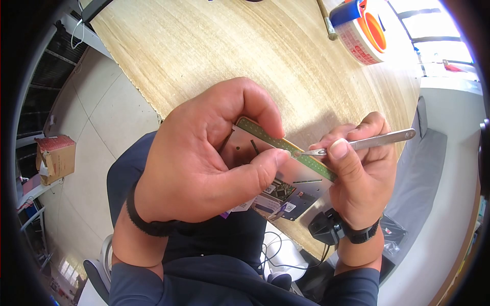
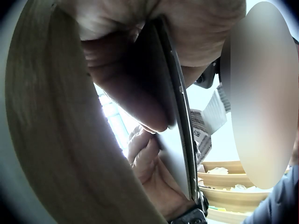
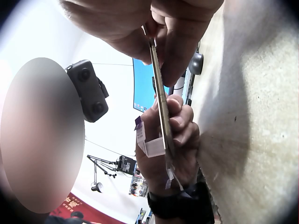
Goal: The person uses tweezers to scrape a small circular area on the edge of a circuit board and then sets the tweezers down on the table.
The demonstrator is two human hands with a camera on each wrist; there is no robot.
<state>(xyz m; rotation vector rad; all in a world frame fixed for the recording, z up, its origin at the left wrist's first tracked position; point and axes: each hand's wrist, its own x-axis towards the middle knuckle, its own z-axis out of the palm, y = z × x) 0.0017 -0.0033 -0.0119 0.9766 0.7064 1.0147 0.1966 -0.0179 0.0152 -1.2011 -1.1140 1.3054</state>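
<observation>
My left hand (image 1: 199, 150) pinches a thin circuit board (image 1: 309, 176) between thumb and fingers near its green edge strip (image 1: 260, 131). The board has a silver metal plate, small chips and white labels; the left thumb covers part of it. In my right hand (image 1: 365, 171) is a slim metal scalpel (image 1: 380, 139), gripped between thumb and fingers, its tip at the green strip beside the left thumb. Seen edge-on in the left wrist view, the board (image 2: 176, 154) tilts up off the table. In the right wrist view, a pale ribbon (image 3: 154, 147) hangs off the board (image 3: 162, 109).
Beyond the hands stretches a wooden table (image 1: 204, 46). On its far right stand a white tub (image 1: 354, 43) with orange and blue parts and a brush (image 1: 326, 20). A cardboard box (image 1: 58, 158) is at the left. Black cables (image 1: 275, 245) hang below the table's near edge.
</observation>
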